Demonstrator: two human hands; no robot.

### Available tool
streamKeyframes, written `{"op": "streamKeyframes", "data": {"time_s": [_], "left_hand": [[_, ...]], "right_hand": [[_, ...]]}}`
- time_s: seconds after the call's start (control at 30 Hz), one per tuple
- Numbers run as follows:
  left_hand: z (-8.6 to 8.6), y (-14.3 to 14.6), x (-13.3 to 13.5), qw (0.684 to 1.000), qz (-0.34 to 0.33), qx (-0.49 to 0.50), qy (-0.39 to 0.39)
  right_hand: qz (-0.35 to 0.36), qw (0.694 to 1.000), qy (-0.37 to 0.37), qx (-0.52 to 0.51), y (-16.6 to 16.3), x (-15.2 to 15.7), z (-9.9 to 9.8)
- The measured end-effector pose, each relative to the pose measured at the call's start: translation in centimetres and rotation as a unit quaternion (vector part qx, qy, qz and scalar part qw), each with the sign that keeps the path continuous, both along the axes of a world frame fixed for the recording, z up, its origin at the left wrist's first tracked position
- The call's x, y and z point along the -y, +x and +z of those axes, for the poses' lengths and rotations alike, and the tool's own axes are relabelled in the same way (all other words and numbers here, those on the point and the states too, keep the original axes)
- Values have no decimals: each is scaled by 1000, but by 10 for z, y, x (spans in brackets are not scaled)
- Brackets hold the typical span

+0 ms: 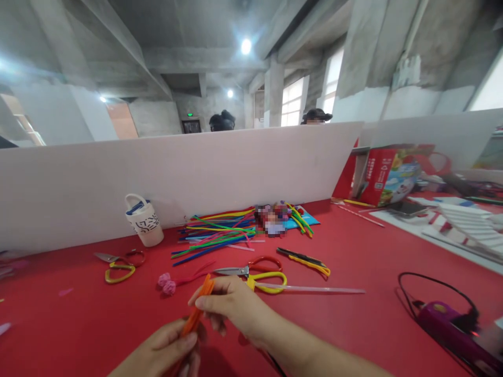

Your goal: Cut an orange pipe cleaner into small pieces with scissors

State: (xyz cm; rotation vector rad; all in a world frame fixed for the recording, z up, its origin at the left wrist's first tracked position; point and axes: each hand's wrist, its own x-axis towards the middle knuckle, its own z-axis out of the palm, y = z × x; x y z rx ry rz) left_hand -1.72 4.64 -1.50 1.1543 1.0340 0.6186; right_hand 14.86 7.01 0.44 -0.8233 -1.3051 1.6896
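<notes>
head view: orange bundle (192, 319), tilted
left hand (168, 344): gripping its lower part
right hand (231, 300): pinching near its upper end
nearer scissors (245, 271): beyond right hand, on red table (334, 319)

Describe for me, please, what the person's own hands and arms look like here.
Both hands, the left hand and the right hand, are ungloved, with no ring, watch or bracelet visible. The right forearm shows no sleeve; most of the left forearm is out of view.
</notes>
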Motion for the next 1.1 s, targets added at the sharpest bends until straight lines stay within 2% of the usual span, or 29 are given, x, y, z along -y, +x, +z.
{"op": "streamKeyframes", "data": {"time_s": [0.17, 0.3, 0.4, 0.47, 0.53, 0.67, 0.77, 0.9, 1.1], "left_hand": [[9, 14, -10, 998, 35, -6, 50], [3, 16, -15, 996, 31, -41, 67], [4, 4, -19, 980, 77, -109, 148], [13, -13, -23, 951, 142, -172, 213], [29, -35, -28, 927, 174, -230, 241], [56, -72, -36, 896, 247, -233, 287], [55, -79, -39, 917, 219, -223, 249], [40, -65, -41, 948, 166, -196, 187], [21, -48, -38, 978, 94, -128, 135]], "right_hand": [[-31, 999, 14, -5, 2, -8, -10], [-52, 999, -2, -12, 0, -12, -16], [-58, 998, -19, -17, 4, -15, -14], [-85, 996, -18, -28, 14, -21, -6], [-138, 989, -8, -53, 30, -30, 4], [-233, 968, 1, -98, 68, -50, 17], [-236, 968, 0, -88, 80, -58, 14], [-203, 979, 14, -32, 75, -62, -2], [-210, 974, 45, 70, 82, -79, -28]]}}
